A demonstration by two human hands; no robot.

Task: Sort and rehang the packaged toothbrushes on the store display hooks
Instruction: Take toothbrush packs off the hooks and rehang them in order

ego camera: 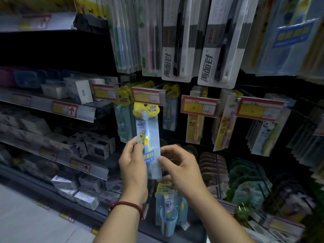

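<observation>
Holding a blue toothbrush pack [149, 144] upright, the left hand [134, 165] and right hand [182, 169] are pinching its lower edges; its yellow top, marked "NO.201", is touching a red price tag [148, 97].

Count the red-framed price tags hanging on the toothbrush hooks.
4: leftmost price tag, next price tag just above the held toothbrush pack, third price tag, and rightmost price tag. Others may be hidden in the blur farther right.

Two hands [135, 165], one held toothbrush pack [149, 137], four hook price tags [148, 97].
</observation>
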